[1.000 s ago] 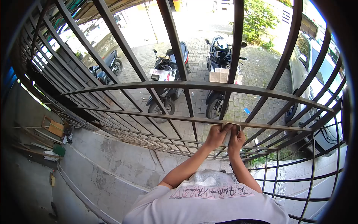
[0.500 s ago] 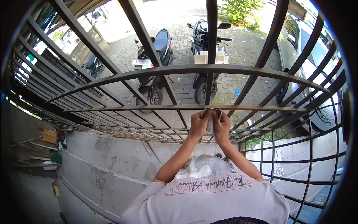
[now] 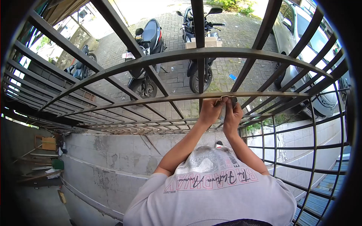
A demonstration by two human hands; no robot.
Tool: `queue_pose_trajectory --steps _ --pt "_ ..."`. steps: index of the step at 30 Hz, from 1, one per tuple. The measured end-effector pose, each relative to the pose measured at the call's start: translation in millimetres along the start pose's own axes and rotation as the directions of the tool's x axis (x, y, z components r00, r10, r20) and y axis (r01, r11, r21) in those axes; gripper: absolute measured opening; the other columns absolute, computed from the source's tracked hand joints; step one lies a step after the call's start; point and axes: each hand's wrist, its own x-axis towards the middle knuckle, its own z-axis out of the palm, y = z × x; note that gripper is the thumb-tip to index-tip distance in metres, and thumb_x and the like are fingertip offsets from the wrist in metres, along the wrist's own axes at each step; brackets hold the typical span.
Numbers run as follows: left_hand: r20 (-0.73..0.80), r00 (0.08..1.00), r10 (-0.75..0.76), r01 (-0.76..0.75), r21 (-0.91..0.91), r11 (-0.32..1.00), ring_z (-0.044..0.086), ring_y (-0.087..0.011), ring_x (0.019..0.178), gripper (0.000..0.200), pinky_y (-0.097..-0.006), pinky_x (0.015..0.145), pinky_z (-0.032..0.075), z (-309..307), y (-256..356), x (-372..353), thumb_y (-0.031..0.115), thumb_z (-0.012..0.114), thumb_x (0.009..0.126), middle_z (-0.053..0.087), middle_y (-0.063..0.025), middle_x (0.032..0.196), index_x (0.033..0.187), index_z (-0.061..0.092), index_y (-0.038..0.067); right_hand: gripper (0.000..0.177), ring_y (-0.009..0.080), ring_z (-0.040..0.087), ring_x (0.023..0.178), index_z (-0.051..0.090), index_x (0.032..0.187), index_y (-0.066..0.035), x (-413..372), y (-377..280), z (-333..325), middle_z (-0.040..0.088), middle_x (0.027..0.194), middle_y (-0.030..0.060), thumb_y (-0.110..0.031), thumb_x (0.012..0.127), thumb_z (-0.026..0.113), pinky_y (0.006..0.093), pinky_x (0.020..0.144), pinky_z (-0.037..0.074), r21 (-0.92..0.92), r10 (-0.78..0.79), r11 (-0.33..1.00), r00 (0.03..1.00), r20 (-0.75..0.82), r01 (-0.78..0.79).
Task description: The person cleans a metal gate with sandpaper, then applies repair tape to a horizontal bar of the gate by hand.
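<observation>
My left hand (image 3: pixel 210 111) and my right hand (image 3: pixel 232 113) are close together at the lower horizontal rail (image 3: pixel 158 99) of a dark metal grille. Between their pinched fingers is a small bent piece of sandpaper (image 3: pixel 234 100), pale on one face and dark on the other. It lies against the rail, its pale edge curving up around my fingertips. Both thumbs press it from the near side. My fingers hide part of the piece, and how far it wraps around the rail is hard to see.
A curved upper rail (image 3: pixel 181 54) and slanting bars stand before me. Beyond them are motorbikes (image 3: pixel 151 35) on paving and a silver car (image 3: pixel 298 41). A black grid (image 3: pixel 294 162) rises at right. Wood scraps (image 3: pixel 49 143) lie at left, near a pale wall (image 3: pixel 109 154).
Both hands have shifted slightly right along the rail with the sandpaper still pinched. My view has tilted, so the rails and motorbikes appear higher and farther left.
</observation>
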Motion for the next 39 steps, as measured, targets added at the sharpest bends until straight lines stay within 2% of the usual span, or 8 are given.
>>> queue_pose_trajectory --steps 3,5,10,11,16,24,30,39 --pt "-0.023 0.993 0.116 -0.113 0.097 0.989 0.04 -0.0039 0.052 0.048 -0.0303 0.046 0.033 -11.8 3.4 -7.3 0.037 0.067 0.102 0.046 0.0044 0.053 0.069 0.057 0.003 0.017 0.0013 0.041 0.069 0.066 0.101 -0.003 -1.7 -6.4 5.8 0.053 0.076 -0.0073 -0.019 0.104 0.064 0.0226 0.059 0.034 -0.028 0.058 0.998 0.989 0.139 -0.054" --pt "-0.41 0.907 0.093 -0.123 -0.046 0.991 0.041 -0.0039 0.052 0.05 -0.0297 0.046 0.033 -21.6 9.4 -17.4 0.038 0.067 0.101 0.046 0.0047 0.052 0.066 0.056 0.003 0.02 0.0027 0.041 0.07 0.062 0.107 -0.002 -9.1 -19.3 9.0 0.051 0.079 -0.0069 -0.022 0.105 0.062 0.0231 0.062 0.036 -0.185 0.156 0.979 0.899 0.41 -0.085" --pt "-0.227 0.973 0.037 -0.048 -0.043 0.998 0.045 -0.0031 0.052 0.053 -0.0283 0.046 0.034 -0.5 -1.1 -10.4 0.04 0.066 0.101 0.048 0.005 0.051 0.064 0.059 0.003 0.031 0.0039 0.043 0.067 0.059 0.113 -0.005 -21.0 9.5 -16.5 0.05 0.082 -0.0068 -0.034 0.109 0.051 0.0224 0.059 0.037 -0.053 -0.072 0.995 0.975 0.211 0.085" --pt "-0.065 0.998 0.018 -0.015 0.046 0.999 0.046 -0.0028 0.052 0.054 -0.0279 0.046 0.034 7.6 -2.6 -8.2 0.041 0.066 0.101 0.049 0.005 0.051 0.064 0.06 0.003 0.033 0.0043 0.044 0.06 0.059 0.115 -0.006 -24.3 -8.8 -26.0 0.051 0.077 -0.0057 -0.036 0.11 0.049 0.0225 0.052 0.036 -0.026 0.256 0.967 0.954 0.157 -0.255" --pt "-0.267 0.963 0.041 -0.039 0.014 0.999 0.043 -0.0034 0.051 0.054 -0.0281 0.045 0.032 -11.6 -0.9 -18.4 0.044 0.065 0.102 0.05 0.0063 0.053 0.066 0.063 0.003 0.033 0.0039 0.04 0.053 0.064 0.099 -0.005 -19.2 12.4 -78.2 0.047 0.064 -0.0047 -0.034 0.109 0.051 0.0226 0.047 0.032 -0.055 0.367 0.93 0.917 0.153 -0.363" --pt "-0.261 0.95 -0.171 0.141 -0.131 0.981 0.06 -0.0064 0.074 0.041 -0.0266 0.066 0.048 -134.5 -52.9 -117.0 0.041 0.063 0.103 0.07 0.0001 0.084 0.094 0.071 0.001 0.02 0.0033 0.044 0.063 0.064 0.12 -0.006 -21.0 -42.2 -80.3 0.049 0.071 -0.0055 -0.015 0.105 0.058 0.0212 0.057 0.036 -0.222 0.046 0.975 0.995 0.092 -0.024" --pt "-0.559 0.634 -0.535 0.314 -0.446 0.838 0.063 -0.0097 0.063 0.042 -0.0275 0.05 0.047 -179.0 -121.3 -155.1 0.048 0.063 0.101 0.068 0.0007 0.082 0.096 0.067 0.007 0.104 0.0178 0.054 0.061 -0.01 0.162 -0.006 -10.4 -36.0 -27.2 0.067 0.105 0.0117 -0.013 0.094 0.068 0.0319 0.056 0.047 -0.619 -0.209 0.64 0.878 0.431 0.456" --pt "-0.465 0.647 -0.605 0.527 -0.301 0.795 0.06 -0.0084 0.057 0.044 -0.0261 0.042 0.042 -268.1 -148.7 -205.4 0.055 0.063 0.098 0.066 0.0022 0.077 0.092 0.065 0.011 0.115 0.0204 0.055 0.059 -0.03 0.156 -0.009 -57.5 9.7 68.5 0.064 0.105 0.0131 -0.015 0.095 0.067 0.0358 0.053 0.048 -0.62 -0.277 0.655 0.9 0.336 0.433"
